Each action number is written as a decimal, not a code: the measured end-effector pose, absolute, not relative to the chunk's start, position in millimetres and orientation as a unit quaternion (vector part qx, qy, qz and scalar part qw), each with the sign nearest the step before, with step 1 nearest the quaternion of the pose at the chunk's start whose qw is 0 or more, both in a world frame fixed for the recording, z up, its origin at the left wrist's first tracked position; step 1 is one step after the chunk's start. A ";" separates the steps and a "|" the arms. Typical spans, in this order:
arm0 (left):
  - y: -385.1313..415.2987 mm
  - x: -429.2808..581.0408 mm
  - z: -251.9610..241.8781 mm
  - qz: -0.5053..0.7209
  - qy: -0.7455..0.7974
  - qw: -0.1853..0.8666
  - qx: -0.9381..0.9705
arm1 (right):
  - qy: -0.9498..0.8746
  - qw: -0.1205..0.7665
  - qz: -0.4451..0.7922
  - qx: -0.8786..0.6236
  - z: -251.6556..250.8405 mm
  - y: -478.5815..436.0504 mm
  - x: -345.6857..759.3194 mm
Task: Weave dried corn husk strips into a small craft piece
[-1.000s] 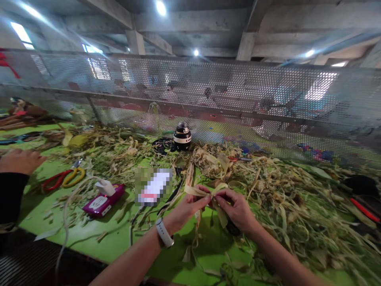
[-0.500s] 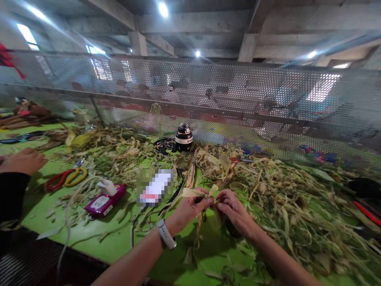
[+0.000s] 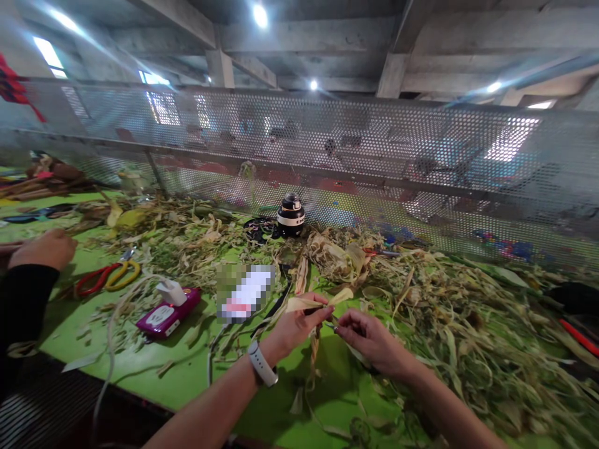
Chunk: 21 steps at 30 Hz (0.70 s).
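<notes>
My left hand (image 3: 296, 326), with a white watch on the wrist, pinches a pale dried corn husk strip (image 3: 312, 302) that sticks out to both sides above its fingers. My right hand (image 3: 367, 339) is closed in a pinch right beside it, thumb and fingers pressed on the lower end of the husk strip, which is partly hidden. Both hands hover just above the green table (image 3: 154, 368), near its front edge.
Dried husks (image 3: 449, 312) cover the table's right and back. A purple wipes pack (image 3: 168, 312), red and yellow scissors (image 3: 105, 277) and a black-and-white jar (image 3: 291, 215) lie around. Another person's hand (image 3: 44, 248) in a black sleeve rests at the left. Perforated metal fence (image 3: 355, 156) behind.
My hands have dropped a little toward me and the right hand has slid slightly away from the left, drawing the husk strip out between them.
</notes>
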<state>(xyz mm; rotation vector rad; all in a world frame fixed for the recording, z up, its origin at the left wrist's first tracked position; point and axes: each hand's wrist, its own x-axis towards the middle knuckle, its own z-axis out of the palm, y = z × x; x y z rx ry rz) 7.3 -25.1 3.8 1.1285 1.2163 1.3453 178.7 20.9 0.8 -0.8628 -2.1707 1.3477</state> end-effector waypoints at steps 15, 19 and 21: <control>-19.7 5.2 -9.5 0.579 0.469 0.516 0.422 | -0.851 0.179 0.382 -0.312 9.2 20.9 180.1; -20.1 10.5 -13.2 0.518 0.444 0.582 0.443 | -0.884 0.266 0.186 -0.336 16.6 20.6 188.4; -21.3 14.9 -15.5 0.475 0.427 0.597 0.485 | -0.895 0.305 0.124 -0.299 15.5 19.6 186.9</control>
